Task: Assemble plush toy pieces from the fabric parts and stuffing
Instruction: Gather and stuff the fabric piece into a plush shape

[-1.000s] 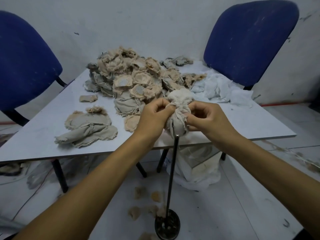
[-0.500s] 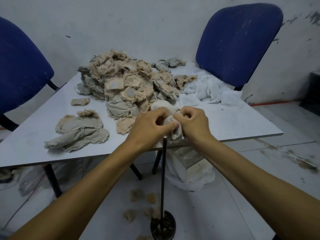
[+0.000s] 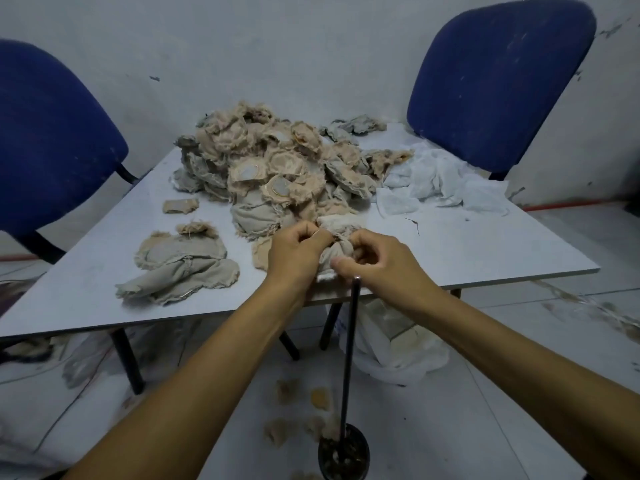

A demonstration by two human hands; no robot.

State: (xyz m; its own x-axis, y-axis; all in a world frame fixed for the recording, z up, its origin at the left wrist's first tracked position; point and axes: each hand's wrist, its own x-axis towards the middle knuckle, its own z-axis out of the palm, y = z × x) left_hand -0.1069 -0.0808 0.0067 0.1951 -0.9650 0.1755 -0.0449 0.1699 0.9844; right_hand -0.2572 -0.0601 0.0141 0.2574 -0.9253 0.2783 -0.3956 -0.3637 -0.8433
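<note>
Lowered since a second ago, the fabric piece (image 3: 337, 252) is now bunched close above the upright metal rod (image 3: 349, 355), apparently to be worked over its tip. It is pinched by the left hand (image 3: 298, 252) and gripped by the right hand (image 3: 377, 263), at the surface (image 3: 485, 251) edge. Beyond, the pile of unfinished parts (image 3: 277, 171) is heaped within reach.

Grey table (image 3: 450, 251) bears fabric-piece heap (image 3: 277, 168) and white stuffing (image 3: 443, 181).
</note>
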